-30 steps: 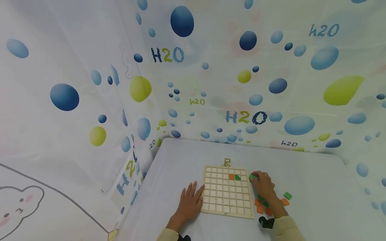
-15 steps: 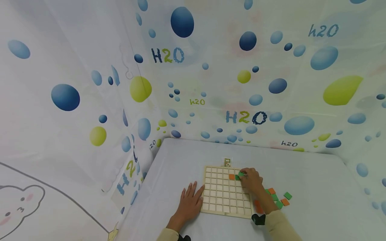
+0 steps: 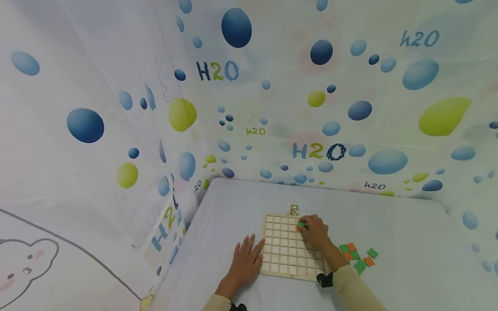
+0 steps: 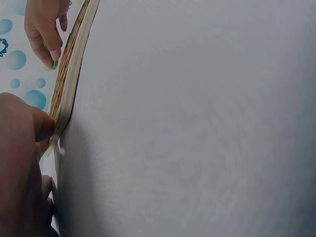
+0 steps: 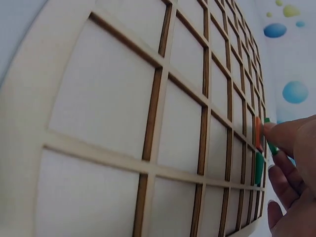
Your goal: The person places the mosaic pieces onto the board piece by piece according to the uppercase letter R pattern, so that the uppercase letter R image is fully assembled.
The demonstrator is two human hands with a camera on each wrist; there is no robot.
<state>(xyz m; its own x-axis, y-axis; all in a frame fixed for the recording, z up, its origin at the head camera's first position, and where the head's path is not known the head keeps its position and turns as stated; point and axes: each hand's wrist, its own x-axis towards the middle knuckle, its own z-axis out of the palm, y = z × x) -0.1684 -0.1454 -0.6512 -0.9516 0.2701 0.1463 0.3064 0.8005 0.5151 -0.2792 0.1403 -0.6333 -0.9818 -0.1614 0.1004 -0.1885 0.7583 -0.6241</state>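
Observation:
A square wooden grid board (image 3: 280,248) lies on the white table. My right hand (image 3: 316,231) is over its far part, pinching a green tile (image 3: 300,223) between thumb and fingers. In the right wrist view the held green tile (image 5: 270,140) is close over the far cells. Beside it an orange tile (image 5: 257,132) and another green tile (image 5: 259,168) sit in neighbouring cells. My left hand (image 3: 245,261) lies flat with fingers spread, its thumb side at the board's left edge. The left wrist view shows fingers at the board's rim (image 4: 74,74).
Several loose green and orange tiles (image 3: 355,255) lie right of the board, partly behind the right forearm. A small pattern card (image 3: 294,209) lies just beyond the board's far edge. A patterned curtain (image 3: 272,108) stands behind and to the left of the table.
My right hand has carried the green tile leftward from right of the board to over its far cells, beside the orange tile. The left hand has stayed in place.

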